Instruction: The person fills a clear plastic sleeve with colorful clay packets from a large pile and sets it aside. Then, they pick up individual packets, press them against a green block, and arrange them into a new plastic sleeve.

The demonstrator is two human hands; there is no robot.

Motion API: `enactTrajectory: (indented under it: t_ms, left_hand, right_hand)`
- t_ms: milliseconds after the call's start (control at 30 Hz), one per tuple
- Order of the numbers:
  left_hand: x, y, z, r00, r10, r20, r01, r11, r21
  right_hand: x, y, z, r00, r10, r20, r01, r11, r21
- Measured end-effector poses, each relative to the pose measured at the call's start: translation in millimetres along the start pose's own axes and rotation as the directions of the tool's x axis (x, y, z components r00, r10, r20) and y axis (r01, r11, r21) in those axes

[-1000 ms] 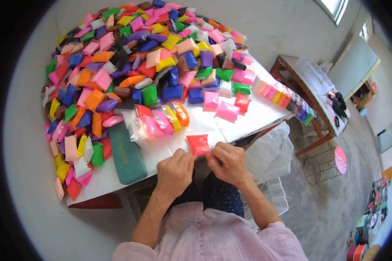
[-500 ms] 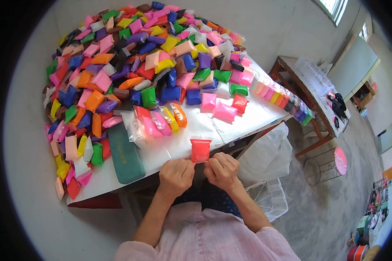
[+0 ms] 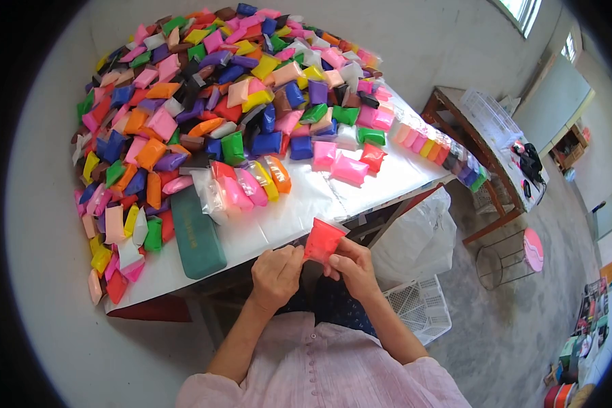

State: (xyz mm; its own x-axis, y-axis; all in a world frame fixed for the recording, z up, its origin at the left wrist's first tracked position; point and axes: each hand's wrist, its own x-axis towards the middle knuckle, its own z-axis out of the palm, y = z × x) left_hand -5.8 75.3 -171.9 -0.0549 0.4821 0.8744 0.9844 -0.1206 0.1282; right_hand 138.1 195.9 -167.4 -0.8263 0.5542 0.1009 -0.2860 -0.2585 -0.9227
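Note:
A small red packet (image 3: 324,240) in clear plastic is held up just off the table's front edge, tilted to the right. My right hand (image 3: 355,268) grips its right side and lower corner, with the thumb on the front face. Closed in a pinch, my left hand (image 3: 277,275) holds the packet's lower left corner. Behind the packet, on the white-covered table (image 3: 251,234), lies a clear bag (image 3: 211,196) with several coloured packets in it. Left of that bag is a long green case (image 3: 196,238).
A large heap of coloured packets (image 3: 204,102) covers the table's left and back. A row of packets in clear wrap (image 3: 442,153) lies at the right end. Below are a white plastic bag (image 3: 418,234) and a white crate (image 3: 421,309). A pink-topped stool (image 3: 533,249) stands further right.
The red packet has gone from upright to tilted right. My right hand has shifted from the packet's bottom corner to its side, fingers opened around it. My left hand stays at the lower left corner.

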Motion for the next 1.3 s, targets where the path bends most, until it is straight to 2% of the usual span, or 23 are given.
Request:
enactTrajectory:
  t_ms: [33,233,367,467,533,567,633,667,733,833,900,1000,1100,1200,1300]
  left_hand:
    - [1,1,-1,1.000,-0.019,-0.002,0.019,0.999,-0.027]
    - [1,8,0,0.989,-0.148,-0.012,0.143,0.972,-0.184]
    - [5,19,5,0.960,-0.280,-0.014,0.258,0.900,-0.352]
    - [10,23,4,0.931,-0.356,0.080,0.353,0.820,-0.450]
    - [19,31,-5,0.868,-0.442,0.228,0.496,0.742,-0.451]
    - [22,34,-7,0.826,-0.478,0.300,0.564,0.698,-0.442]
    - [22,37,-5,0.818,-0.514,0.258,0.575,0.704,-0.417]
    - [21,37,-4,0.813,-0.532,0.237,0.580,0.707,-0.404]
    - [26,35,-11,0.828,-0.520,0.212,0.560,0.741,-0.371]
    - [34,30,-21,0.820,-0.540,0.191,0.569,0.733,-0.372]
    - [40,25,-26,0.784,-0.582,0.217,0.614,0.676,-0.407]
    - [44,18,-28,0.642,-0.668,0.376,0.740,0.409,-0.535]
    - [47,11,-26,0.656,-0.623,0.427,0.737,0.405,-0.542]
    - [46,5,-16,0.731,-0.590,0.342,0.663,0.499,-0.558]
    - [51,5,-15,0.745,-0.625,0.232,0.630,0.548,-0.550]
  right_hand:
    - [-1,-1,1,1.000,-0.011,0.015,0.010,0.998,0.058]
    - [-12,-10,-4,0.998,-0.030,0.053,0.023,0.991,0.130]
    - [-12,-23,1,0.995,-0.016,0.097,-0.006,0.975,0.223]
    - [-10,-23,-3,0.993,-0.026,0.116,-0.005,0.967,0.253]
    - [-7,-23,-5,0.988,-0.062,0.141,0.023,0.964,0.264]
    - [-5,-23,-3,0.989,-0.114,0.096,0.094,0.977,0.193]
    - [1,-24,6,0.974,-0.227,0.018,0.226,0.973,0.039]
    - [2,-27,4,0.961,-0.276,0.031,0.277,0.945,-0.175]
    - [2,-35,-1,0.930,-0.357,0.084,0.339,0.751,-0.567]
    - [6,-40,6,0.859,-0.499,0.110,0.374,0.468,-0.801]
    - [10,-41,8,0.836,-0.532,0.131,0.390,0.409,-0.825]
    - [13,-42,11,0.827,-0.539,0.161,0.387,0.339,-0.857]
    - [18,-43,12,0.827,-0.527,0.194,0.395,0.300,-0.869]
    - [26,-45,11,0.850,-0.488,0.200,0.389,0.326,-0.861]
    - [53,-45,1,0.855,-0.489,0.176,0.395,0.391,-0.831]
